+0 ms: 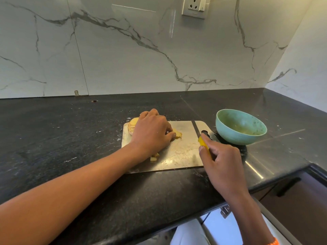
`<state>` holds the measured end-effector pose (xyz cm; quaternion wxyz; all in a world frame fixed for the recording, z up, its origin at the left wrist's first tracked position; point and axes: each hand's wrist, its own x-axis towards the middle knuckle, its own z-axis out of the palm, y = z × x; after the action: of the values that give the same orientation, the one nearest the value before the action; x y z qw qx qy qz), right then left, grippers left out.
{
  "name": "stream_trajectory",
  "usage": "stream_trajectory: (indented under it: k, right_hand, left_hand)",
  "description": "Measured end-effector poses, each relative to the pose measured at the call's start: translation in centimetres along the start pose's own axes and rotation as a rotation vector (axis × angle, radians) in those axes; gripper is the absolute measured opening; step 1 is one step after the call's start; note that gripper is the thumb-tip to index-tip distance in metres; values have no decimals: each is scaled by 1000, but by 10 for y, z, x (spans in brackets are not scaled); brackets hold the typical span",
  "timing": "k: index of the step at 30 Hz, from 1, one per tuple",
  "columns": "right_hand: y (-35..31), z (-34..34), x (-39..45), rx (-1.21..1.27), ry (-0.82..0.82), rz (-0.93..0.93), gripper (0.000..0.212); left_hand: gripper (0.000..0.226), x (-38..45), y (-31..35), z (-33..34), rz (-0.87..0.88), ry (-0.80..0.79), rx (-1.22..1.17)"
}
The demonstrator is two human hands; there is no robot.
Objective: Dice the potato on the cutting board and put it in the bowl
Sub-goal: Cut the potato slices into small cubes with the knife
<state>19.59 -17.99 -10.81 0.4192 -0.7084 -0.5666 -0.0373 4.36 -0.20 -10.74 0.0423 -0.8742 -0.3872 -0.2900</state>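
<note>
A steel cutting board (184,152) lies on the dark stone desk (62,138), with a marble wall (123,59) behind and a wall socket (194,7) high up. The left hand (152,131) rests palm down over the far left part of the board, its fingers curled round potato pieces; a pale slice (177,133) shows just past the fingertips. A larger piece of potato (132,126) sits at the board's far left corner, partly hidden by that hand. A few small diced bits (154,157) lie on the board near the left wrist. The right hand (221,163) grips the yellow handle of a knife (203,143) at the board's right edge, the dark blade pointing away across the board towards the wall. A light green bowl (228,133) stands on the desk just to the right of the board; what lies inside it is hard to make out
</note>
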Motion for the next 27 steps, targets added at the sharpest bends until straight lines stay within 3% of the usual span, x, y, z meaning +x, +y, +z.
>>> stream_trajectory:
  k: [4,8,27]
  right_hand:
    - [1,8,13,-41,9,12,41]
    - [3,12,16,-58,-21,12,43]
    - [9,11,13,-44,-44,31,43]
  left_hand:
    - [19,3,-3,0,143,24,-5]
    - [25,8,-4,7,258,-22,32]
    - [21,8,0,-8,224,-125,36]
